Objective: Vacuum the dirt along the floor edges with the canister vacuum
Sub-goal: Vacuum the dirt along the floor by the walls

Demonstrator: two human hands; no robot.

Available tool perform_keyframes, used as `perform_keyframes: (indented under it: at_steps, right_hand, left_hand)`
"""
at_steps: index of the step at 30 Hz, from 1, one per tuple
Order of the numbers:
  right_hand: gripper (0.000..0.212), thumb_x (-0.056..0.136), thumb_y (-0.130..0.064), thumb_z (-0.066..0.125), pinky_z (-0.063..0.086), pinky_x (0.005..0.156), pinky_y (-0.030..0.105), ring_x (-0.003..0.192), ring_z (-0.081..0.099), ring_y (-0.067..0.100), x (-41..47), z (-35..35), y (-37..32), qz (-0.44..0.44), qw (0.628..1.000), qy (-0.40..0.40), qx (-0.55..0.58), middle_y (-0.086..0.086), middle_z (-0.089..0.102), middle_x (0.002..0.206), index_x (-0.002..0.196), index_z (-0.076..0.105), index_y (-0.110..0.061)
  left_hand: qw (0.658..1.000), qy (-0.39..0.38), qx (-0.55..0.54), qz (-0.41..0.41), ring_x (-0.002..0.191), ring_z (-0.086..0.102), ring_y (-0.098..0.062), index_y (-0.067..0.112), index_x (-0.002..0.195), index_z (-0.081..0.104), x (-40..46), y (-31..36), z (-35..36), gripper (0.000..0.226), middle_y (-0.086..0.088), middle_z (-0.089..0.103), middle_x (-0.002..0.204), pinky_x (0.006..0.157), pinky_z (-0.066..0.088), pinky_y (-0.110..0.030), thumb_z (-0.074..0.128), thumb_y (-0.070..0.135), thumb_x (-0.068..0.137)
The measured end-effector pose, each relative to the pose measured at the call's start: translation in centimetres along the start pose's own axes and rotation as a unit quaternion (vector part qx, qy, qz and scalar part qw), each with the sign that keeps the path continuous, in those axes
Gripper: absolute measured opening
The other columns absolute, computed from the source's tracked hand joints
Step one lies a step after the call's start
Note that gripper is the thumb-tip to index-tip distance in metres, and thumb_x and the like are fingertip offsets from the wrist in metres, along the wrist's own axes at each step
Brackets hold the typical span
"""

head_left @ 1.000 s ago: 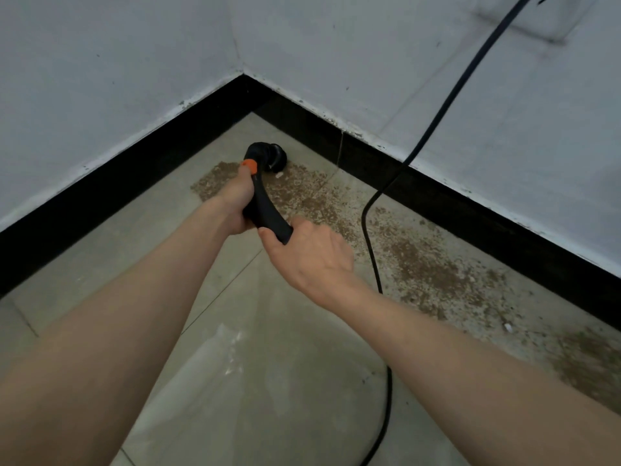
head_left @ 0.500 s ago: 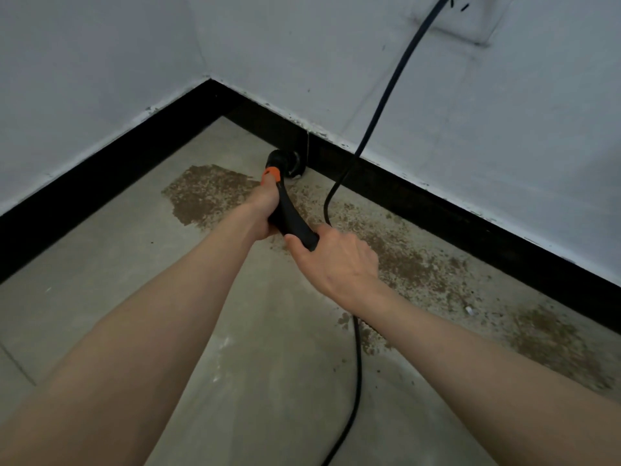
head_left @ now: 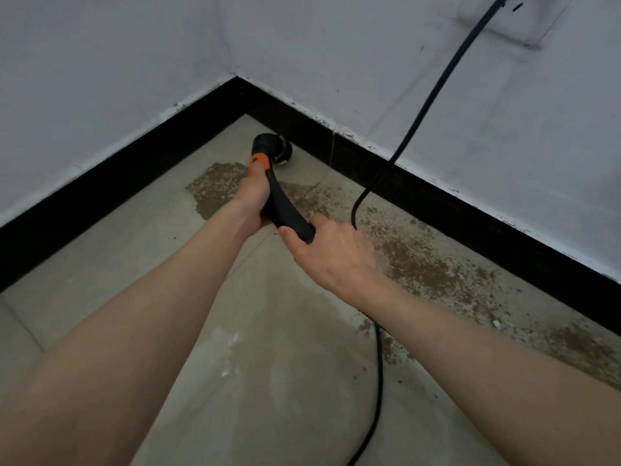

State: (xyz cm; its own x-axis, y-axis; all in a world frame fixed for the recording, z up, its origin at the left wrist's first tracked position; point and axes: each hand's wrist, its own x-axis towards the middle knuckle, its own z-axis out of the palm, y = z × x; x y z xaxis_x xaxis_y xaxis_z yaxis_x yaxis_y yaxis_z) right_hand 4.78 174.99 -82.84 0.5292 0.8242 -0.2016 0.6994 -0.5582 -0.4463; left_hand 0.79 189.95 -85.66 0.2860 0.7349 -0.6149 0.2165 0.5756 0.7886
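Note:
A black vacuum handle (head_left: 285, 210) with an orange button (head_left: 259, 162) points down toward the room corner. Its round black nozzle (head_left: 274, 150) sits on the floor close to the black baseboard (head_left: 437, 200). My left hand (head_left: 252, 200) grips the handle's upper part, thumb by the orange button. My right hand (head_left: 331, 253) holds the handle's lower end. Brown dirt (head_left: 420, 260) lies in a band along the right baseboard, with a denser patch (head_left: 215, 186) left of the nozzle. The canister is out of view.
A black power cord (head_left: 379, 364) runs from a wall outlet plate (head_left: 510, 18) at top right, down across the dirt and under my right forearm to the bottom edge. White walls meet at the corner (head_left: 235, 75). The floor is grey tile.
The nozzle has moved left along the right baseboard toward the corner. The view has swung right, so the corner sits nearer the middle. Both hands keep their hold.

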Motion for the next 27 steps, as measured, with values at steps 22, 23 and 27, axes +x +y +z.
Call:
perform_keyframes:
  at_steps: [22,23,27]
  right_hand:
    - [0.051,0.091,-0.064,0.040,0.028,0.056,0.033,0.072,0.044,0.023,2.5,6.2,-10.2,-0.073,0.996,-0.050,0.025,-0.002,0.038,0.065,0.103,0.058,-0.017]
    - [0.051,0.091,-0.063,0.040,0.027,0.054,0.032,0.071,0.043,0.023,2.3,6.1,-10.0,-0.069,0.996,-0.047,0.023,-0.003,0.037,0.064,0.103,0.058,-0.017]
    - [0.044,0.091,-0.063,0.039,0.021,0.049,0.031,0.068,0.041,0.023,1.9,5.6,-9.3,-0.055,0.998,-0.041,0.017,-0.003,0.036,0.063,0.093,0.050,-0.021]
  left_hand:
    - [0.994,0.088,-0.054,-0.030,0.066,0.052,-0.017,0.013,0.089,0.048,2.6,1.0,-13.1,0.041,-0.005,0.053,0.079,0.057,0.046,-0.030,0.045,0.053,0.093]
    - [0.995,0.084,-0.050,-0.030,0.065,0.052,-0.017,0.012,0.093,0.049,2.6,0.9,-13.0,0.043,-0.005,0.053,0.078,0.057,0.046,-0.029,0.044,0.054,0.093]
    - [0.998,0.057,-0.024,-0.032,0.070,0.054,-0.016,0.013,0.111,0.051,2.8,0.7,-11.9,0.049,-0.004,0.055,0.083,0.056,0.045,-0.029,0.043,0.058,0.092]
